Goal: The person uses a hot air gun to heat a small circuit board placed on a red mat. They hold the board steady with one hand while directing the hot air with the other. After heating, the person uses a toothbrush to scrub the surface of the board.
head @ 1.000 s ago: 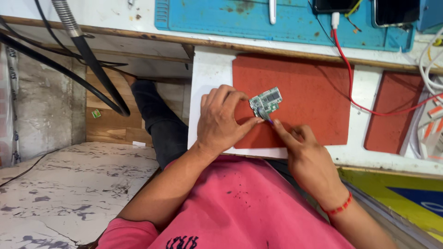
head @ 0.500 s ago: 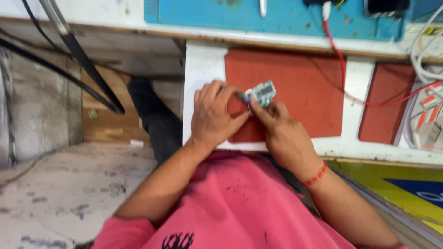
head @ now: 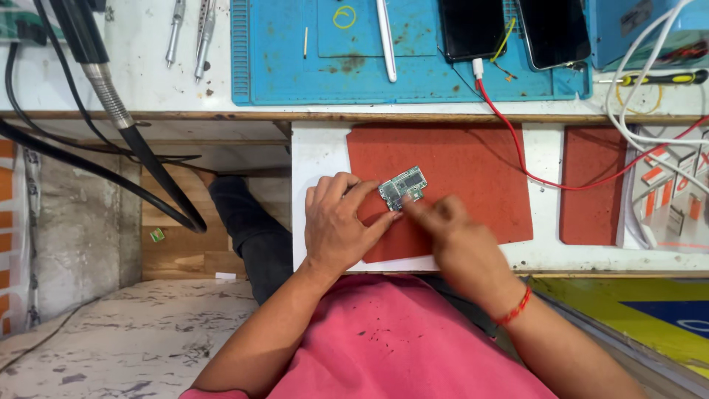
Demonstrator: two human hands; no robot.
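Note:
A small green circuit board [head: 404,186] lies on a red mat [head: 473,170] on a white pull-out shelf [head: 317,151]. My left hand [head: 340,225] rests on the mat and pinches the board's near left edge between thumb and fingers. My right hand [head: 454,240] is blurred; its fingertips touch the board's lower right edge. A red thread band is on my right wrist.
A blue work mat [head: 413,52] on the bench above carries two dark phones [head: 476,26], a white tool [head: 385,37] and a red cable [head: 517,148]. Tweezers [head: 203,37] lie at the upper left. A second red mat [head: 591,185] and white cables [head: 642,111] sit right. Black hoses [head: 125,133] hang left.
The view has shifted and come closer. My right hand has moved in from the lower right so its fingertips meet the board; my left hand keeps its hold.

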